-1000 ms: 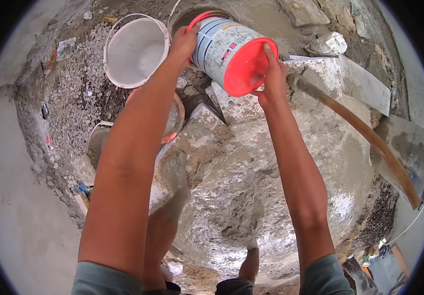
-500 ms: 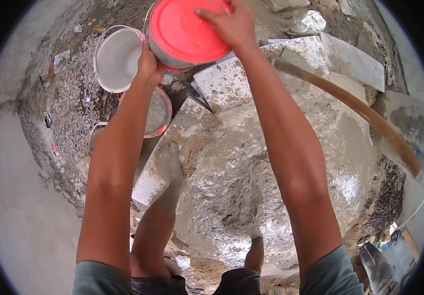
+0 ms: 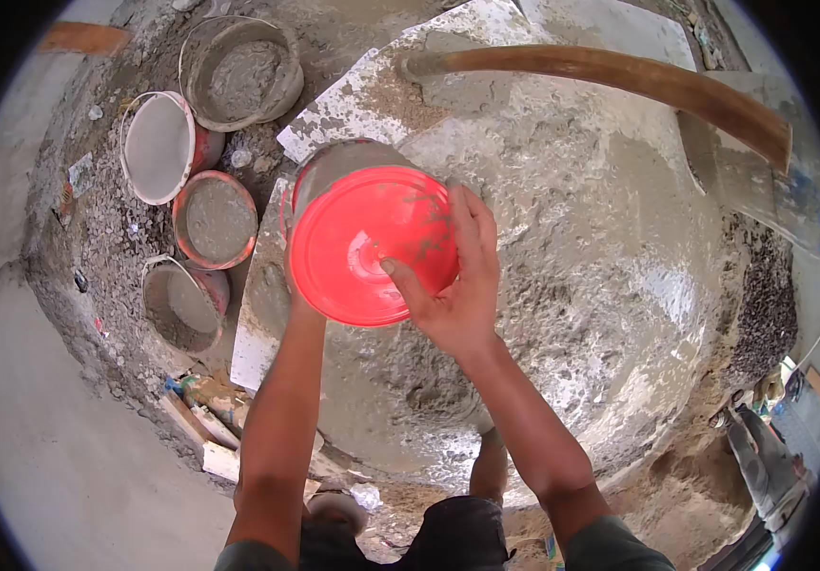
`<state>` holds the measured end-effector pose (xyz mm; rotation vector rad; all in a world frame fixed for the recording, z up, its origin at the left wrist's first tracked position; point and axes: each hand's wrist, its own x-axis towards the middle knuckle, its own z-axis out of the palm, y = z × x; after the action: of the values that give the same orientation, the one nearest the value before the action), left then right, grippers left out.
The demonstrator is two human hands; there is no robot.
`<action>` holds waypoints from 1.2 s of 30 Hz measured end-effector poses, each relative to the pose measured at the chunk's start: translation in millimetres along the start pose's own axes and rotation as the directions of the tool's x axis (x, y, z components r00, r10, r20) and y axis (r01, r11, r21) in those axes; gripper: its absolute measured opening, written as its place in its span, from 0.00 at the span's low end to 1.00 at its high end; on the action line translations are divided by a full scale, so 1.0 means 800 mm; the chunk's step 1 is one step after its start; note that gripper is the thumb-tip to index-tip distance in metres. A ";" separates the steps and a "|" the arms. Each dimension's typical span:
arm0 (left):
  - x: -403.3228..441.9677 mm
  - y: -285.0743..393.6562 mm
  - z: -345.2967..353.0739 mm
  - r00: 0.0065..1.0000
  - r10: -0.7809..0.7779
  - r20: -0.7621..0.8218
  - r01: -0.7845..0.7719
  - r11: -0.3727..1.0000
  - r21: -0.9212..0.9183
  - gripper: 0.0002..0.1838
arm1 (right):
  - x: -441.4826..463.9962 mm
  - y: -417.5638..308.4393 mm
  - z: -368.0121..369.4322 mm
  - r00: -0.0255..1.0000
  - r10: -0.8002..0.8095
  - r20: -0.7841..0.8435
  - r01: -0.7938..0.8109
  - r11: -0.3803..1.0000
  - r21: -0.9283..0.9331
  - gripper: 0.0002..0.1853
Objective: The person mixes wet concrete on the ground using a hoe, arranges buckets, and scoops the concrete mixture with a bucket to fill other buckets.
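Note:
A red bucket (image 3: 362, 243), smeared with grey mortar, is tipped over above the wet mortar (image 3: 572, 305), its round bottom towards me. My right hand (image 3: 462, 295) is closed on the bottom's right edge, with the thumb across the flat face. On the left, my left hand (image 3: 305, 309) supports the bucket's side; its fingers are hidden behind the bucket. The bucket's mouth points away from me, so what is inside does not show.
Several buckets stand at the left, including a mortar-filled one (image 3: 243, 81) and an orange-rimmed one (image 3: 215, 221). A curved wooden handle (image 3: 619, 71) crosses the upper right. White-speckled boards (image 3: 257, 328) edge the mortar. A person's leg (image 3: 762, 466) shows at lower right.
Both hands have brought the bucket down and closer to me, over the mortar. The view has shifted, so more buckets show at the left. My left foot has stepped back out of the mortar.

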<state>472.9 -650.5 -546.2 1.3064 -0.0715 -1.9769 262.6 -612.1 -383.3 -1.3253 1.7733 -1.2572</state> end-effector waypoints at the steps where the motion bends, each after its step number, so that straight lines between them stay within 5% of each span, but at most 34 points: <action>1: 0.013 0.007 0.011 0.999 -0.024 0.036 0.023 1.000 0.014 0.25 | 0.019 -0.011 0.001 0.994 -0.105 -0.026 0.105 0.994 0.001 0.41; 5: 0.104 0.039 0.049 0.999 -0.034 0.033 0.028 0.985 0.172 0.24 | 0.076 0.037 0.055 0.874 -0.484 -0.047 0.438 0.824 -0.360 0.37; 8: 0.156 0.038 0.043 0.996 0.036 -0.080 -0.009 0.947 0.321 0.23 | 0.115 0.118 0.104 0.997 -0.056 -0.055 0.036 0.949 -0.313 0.38; 10: 0.157 0.047 0.023 0.993 0.069 -0.100 -0.022 0.911 0.411 0.23 | 0.125 0.134 0.098 0.954 0.299 0.000 -0.296 0.946 -0.129 0.40; 15: 0.044 0.032 0.013 0.981 0.185 -0.052 -0.142 0.878 0.457 0.22 | 0.044 0.122 0.032 0.956 0.262 -0.135 -0.270 0.962 -0.039 0.44; 17: -0.028 0.008 0.021 0.973 0.228 -0.033 -0.190 0.875 0.444 0.19 | -0.019 0.144 -0.003 0.919 0.378 -0.111 -0.346 0.910 0.230 0.43; 19: -0.092 -0.027 0.044 0.964 0.265 0.005 -0.233 0.842 0.487 0.15 | -0.099 0.174 -0.032 0.756 0.654 0.027 -0.491 0.539 0.684 0.42; 21: -0.153 -0.066 0.076 0.962 0.267 0.053 -0.248 0.775 0.581 0.11 | -0.172 0.172 -0.102 0.532 0.809 0.251 -0.715 0.271 0.644 0.41; 22: -0.182 -0.086 0.094 0.968 0.236 0.081 -0.231 0.724 0.650 0.09 | -0.224 0.202 -0.115 0.533 0.831 0.156 -0.760 0.390 0.520 0.41; 23: -0.206 -0.114 0.118 0.950 0.272 0.152 -0.296 0.639 0.710 0.05 | -0.271 0.225 -0.142 0.498 0.867 0.033 -0.854 0.483 0.192 0.40; 25: -0.252 -0.170 0.144 0.918 0.264 0.295 -0.389 0.460 0.798 0.06 | -0.357 0.242 -0.215 0.445 0.890 -0.099 -0.895 0.439 -0.079 0.32; 27: -0.301 -0.195 0.171 0.831 0.220 0.511 -0.523 -0.005 0.852 0.10 | -0.446 0.253 -0.293 0.422 0.905 -0.054 -0.901 0.425 0.089 0.27; 31: -0.378 -0.216 0.223 0.695 0.111 0.711 -0.678 -0.231 0.698 0.10 | -0.558 0.233 -0.447 0.297 0.948 -0.113 -0.938 0.267 -0.220 0.30; 33: -0.406 -0.225 0.251 0.632 0.044 0.774 -0.737 -0.276 0.617 0.10 | -0.572 0.167 -0.507 0.584 0.785 -0.209 -0.787 0.483 -0.384 0.34; 34: -0.420 -0.226 0.267 0.605 0.006 0.796 -0.759 -0.298 0.579 0.10 | -0.583 0.152 -0.527 0.608 0.748 -0.268 -0.724 0.383 -0.574 0.37; 36: -0.450 -0.231 0.300 0.554 -0.041 0.832 -0.799 -0.309 0.517 0.10 | -0.595 0.126 -0.568 0.455 0.854 -0.253 -0.888 0.416 -0.196 0.34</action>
<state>246.6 -380.6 -234.0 0.8693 -2.5639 -1.1322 -9.5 -6.1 -339.7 -0.2302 2.3144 -0.4380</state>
